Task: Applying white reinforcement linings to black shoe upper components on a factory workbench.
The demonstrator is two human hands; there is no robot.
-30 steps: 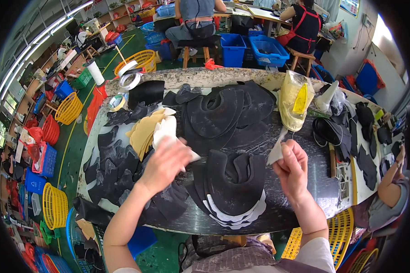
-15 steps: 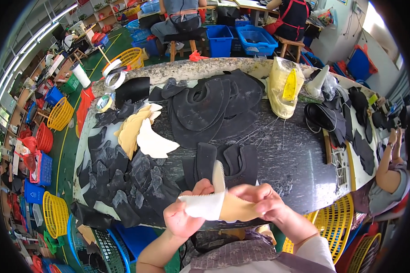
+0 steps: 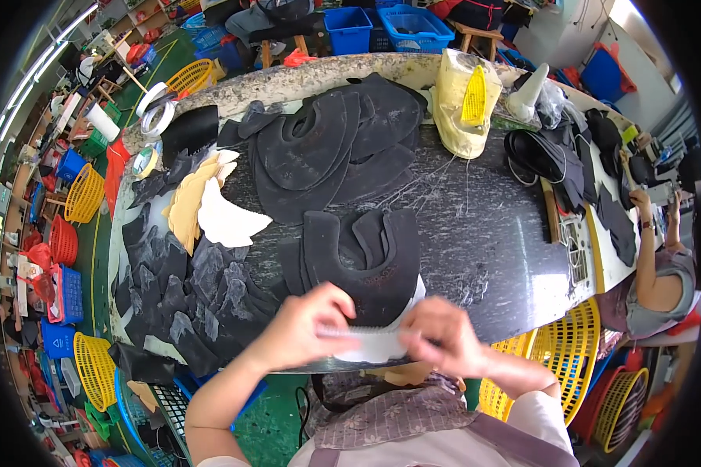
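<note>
A white curved sheet piece with a toothed edge (image 3: pixel 372 346) lies in my hands at the near edge of the table. My left hand (image 3: pixel 308 325), slightly smeared by motion, pinches its left end. The right end is held by my right hand (image 3: pixel 444 336), thumb and fingers closed on it. Just beyond, partly covered by the white piece, is a black U-shaped foam-like piece (image 3: pixel 382 292), with more such black pieces under it. To the left lies a stack of cream toothed pieces (image 3: pixel 185 206), with a loose white one (image 3: pixel 227 218) on top.
Large black curved pieces (image 3: pixel 304 148) are piled at the table's middle back. Black scraps (image 3: pixel 210 292) cover its left side. A yellowish bag-covered form (image 3: pixel 461 117) stands behind. Yellow baskets (image 3: pixel 580 366) sit right of me; another person's arm (image 3: pixel 645 265) is farther right.
My hands have brought the toothed piece down to the black U-shaped piece; before, it was raised and bent, showing a tan side. The view has shifted, so the table sits higher.
</note>
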